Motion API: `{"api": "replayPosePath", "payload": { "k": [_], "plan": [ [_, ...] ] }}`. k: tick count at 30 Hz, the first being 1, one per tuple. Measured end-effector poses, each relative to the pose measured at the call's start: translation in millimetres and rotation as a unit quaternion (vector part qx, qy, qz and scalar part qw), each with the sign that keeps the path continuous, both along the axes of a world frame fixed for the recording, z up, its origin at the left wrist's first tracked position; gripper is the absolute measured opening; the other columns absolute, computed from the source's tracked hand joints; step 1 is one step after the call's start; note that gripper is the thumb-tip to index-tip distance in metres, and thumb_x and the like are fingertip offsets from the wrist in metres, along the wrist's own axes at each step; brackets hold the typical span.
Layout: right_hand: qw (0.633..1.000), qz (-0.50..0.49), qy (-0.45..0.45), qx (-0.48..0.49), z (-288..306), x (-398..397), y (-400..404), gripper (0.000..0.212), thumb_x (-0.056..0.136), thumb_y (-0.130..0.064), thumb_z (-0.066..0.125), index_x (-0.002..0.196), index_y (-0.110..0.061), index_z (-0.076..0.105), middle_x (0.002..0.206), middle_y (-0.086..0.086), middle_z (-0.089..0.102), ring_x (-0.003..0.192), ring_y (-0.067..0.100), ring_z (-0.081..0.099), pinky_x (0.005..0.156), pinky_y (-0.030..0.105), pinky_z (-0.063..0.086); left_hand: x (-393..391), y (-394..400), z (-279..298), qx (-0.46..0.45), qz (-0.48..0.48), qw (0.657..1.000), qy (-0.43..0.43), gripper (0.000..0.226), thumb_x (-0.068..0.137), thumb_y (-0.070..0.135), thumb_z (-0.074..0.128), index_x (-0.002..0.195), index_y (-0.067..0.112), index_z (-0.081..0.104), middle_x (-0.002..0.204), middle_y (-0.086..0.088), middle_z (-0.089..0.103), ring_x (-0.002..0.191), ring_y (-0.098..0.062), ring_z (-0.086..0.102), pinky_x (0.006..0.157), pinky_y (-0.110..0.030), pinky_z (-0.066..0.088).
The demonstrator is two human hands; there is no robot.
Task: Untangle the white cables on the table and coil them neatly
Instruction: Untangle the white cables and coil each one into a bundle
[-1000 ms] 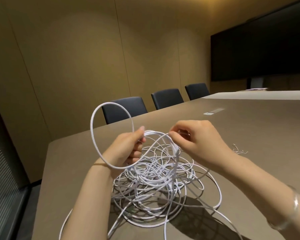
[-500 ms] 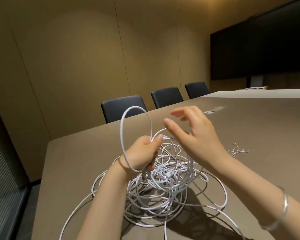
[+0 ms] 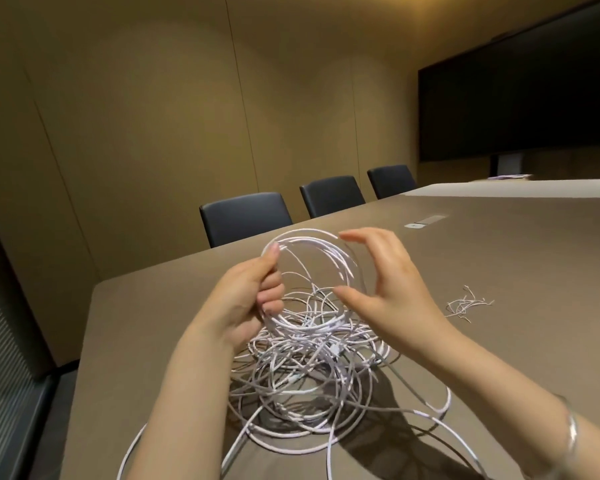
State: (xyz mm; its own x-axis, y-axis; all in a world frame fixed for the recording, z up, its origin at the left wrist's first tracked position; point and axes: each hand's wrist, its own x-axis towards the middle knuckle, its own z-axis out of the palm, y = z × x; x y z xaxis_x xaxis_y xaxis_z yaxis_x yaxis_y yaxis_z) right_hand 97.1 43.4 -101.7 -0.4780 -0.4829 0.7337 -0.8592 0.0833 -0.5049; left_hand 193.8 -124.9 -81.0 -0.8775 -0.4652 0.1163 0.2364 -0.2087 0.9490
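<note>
Several loops of coil [image 3: 312,268] pinched in left hand [image 3: 246,299]; right hand [image 3: 388,282] open beside; feed next turn flat, tangle [image 3: 309,372] slack on bench [image 3: 499,265].

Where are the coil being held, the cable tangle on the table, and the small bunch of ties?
coil [image 3: 329,249] head view, upper arc
cable tangle [image 3: 305,386] head view, middle
ties [image 3: 466,304] head view, centre of bunch

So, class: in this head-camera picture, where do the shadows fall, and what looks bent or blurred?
Head view: the cable tangle and forearms cast dark shadows on the table, toward the viewer's right; wide-angle distortion curves the wall panel seams; the coil in the left hand is slightly smeared.
</note>
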Motion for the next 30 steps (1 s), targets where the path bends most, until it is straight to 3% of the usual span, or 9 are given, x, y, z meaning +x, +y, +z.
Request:
{"api": "replayPosePath", "payload": {
  "k": [2, 5, 8, 10, 13, 19, 22, 25, 30],
  "plan": [
    [0.997, 0.023, -0.062, 0.028, -6.0, -3.8, 0.1, 0.080, 0.079, -0.025, 0.077, 0.145, -0.031, 0.032, 0.146, -0.009, 0.035, 0.132, 0.004, 0.032, 0.112, 0.034, 0.030, 2.1, -2.7, -0.8, 0.057, -0.039, 0.998, 0.011, 0.033, 0.091, 0.034, 0.059, 0.069, 0.013, 0.045, 0.047, 0.006, 0.027, 0.034, -0.004, 0.024, 0.029, -0.014, 0.024],
    [0.980, 0.072, -0.181, 0.043, -7.4, -6.8, -2.8, 0.100, 0.076, -0.025, 0.081, 0.151, -0.037, 0.017, 0.155, -0.013, 0.023, 0.133, -0.002, 0.023, 0.104, 0.023, 0.026, 3.9, -3.2, -2.3, 0.115, -0.083, 0.990, 0.026, 0.031, 0.091, 0.035, 0.058, 0.072, 0.012, 0.050, 0.047, 0.006, 0.027, 0.032, -0.003, 0.025, 0.028, -0.013, 0.021],
    [0.936, 0.153, -0.308, 0.071, -7.1, -10.1, -4.2, 0.103, 0.071, -0.025, 0.084, 0.151, -0.037, 0.020, 0.147, -0.005, 0.041, 0.129, 0.009, 0.044, 0.097, 0.024, 0.039, 8.1, -5.2, -2.2, 0.158, -0.104, 0.982, 0.029, 0.035, 0.095, 0.039, 0.054, 0.075, 0.011, 0.050, 0.047, 0.006, 0.027, 0.032, -0.004, 0.024, 0.029, -0.013, 0.018],
    [0.906, 0.210, -0.357, 0.085, -8.0, -11.1, -4.6, 0.090, 0.067, -0.029, 0.082, 0.144, -0.030, 0.036, 0.128, 0.000, 0.060, 0.113, 0.012, 0.061, 0.088, 0.021, 0.048, 10.3, -7.7, -2.0, 0.172, -0.105, 0.979, 0.020, 0.037, 0.097, 0.041, 0.050, 0.075, 0.011, 0.049, 0.047, 0.006, 0.026, 0.031, -0.005, 0.024, 0.029, -0.014, 0.018],
    [0.869, 0.262, -0.416, 0.054, -8.0, -12.1, -4.1, 0.054, 0.068, -0.027, 0.075, 0.118, -0.016, 0.058, 0.108, 0.012, 0.067, 0.100, 0.020, 0.068, 0.082, 0.022, 0.053, 10.3, -9.3, -2.8, 0.173, -0.100, 0.980, 0.015, 0.036, 0.095, 0.040, 0.050, 0.074, 0.011, 0.050, 0.046, 0.006, 0.025, 0.029, -0.004, 0.023, 0.030, -0.013, 0.014],
    [0.755, 0.368, -0.543, -0.009, -1.9, -8.7, -9.8, 0.016, 0.090, -0.018, 0.059, 0.099, -0.004, 0.060, 0.085, 0.007, 0.069, 0.077, 0.022, 0.071, 0.070, 0.032, 0.059, 4.4, -7.6, -5.0, 0.137, -0.074, 0.988, 0.017, 0.037, 0.099, 0.039, 0.047, 0.073, 0.013, 0.050, 0.045, 0.007, 0.024, 0.030, -0.003, 0.021, 0.030, -0.013, 0.014],
    [0.714, 0.409, -0.565, -0.068, -0.9, -9.3, -13.9, 0.025, 0.094, -0.031, 0.051, 0.098, -0.006, 0.055, 0.062, 0.001, 0.049, 0.054, 0.015, 0.053, 0.062, 0.032, 0.056, 4.5, -7.5, -6.5, 0.108, -0.058, 0.992, 0.013, 0.036, 0.099, 0.039, 0.047, 0.074, 0.013, 0.048, 0.048, 0.007, 0.023, 0.032, -0.003, 0.020, 0.030, -0.014, 0.015],
    [0.740, 0.356, -0.566, -0.079, -1.6, -11.6, -21.3, 0.046, 0.099, -0.049, 0.037, 0.094, -0.007, 0.056, 0.055, -0.002, 0.029, 0.044, 0.011, 0.031, 0.057, 0.028, 0.045, 3.8, -5.3, -7.4, 0.082, -0.055, 0.995, 0.006, 0.036, 0.099, 0.040, 0.047, 0.074, 0.013, 0.047, 0.049, 0.006, 0.022, 0.035, -0.004, 0.020, 0.031, -0.015, 0.018],
    [0.791, 0.275, -0.533, -0.118, 0.5, -10.8, -29.8, 0.046, 0.101, -0.047, 0.037, 0.066, -0.017, 0.039, 0.047, -0.004, 0.024, 0.039, 0.012, 0.021, 0.042, 0.025, 0.032, 6.2, 1.7, -6.3, 0.074, -0.102, 0.992, 0.001, 0.039, 0.100, 0.040, 0.045, 0.072, 0.013, 0.048, 0.053, 0.004, 0.023, 0.040, -0.007, 0.023, 0.038, -0.020, 0.034]
  ]
}}
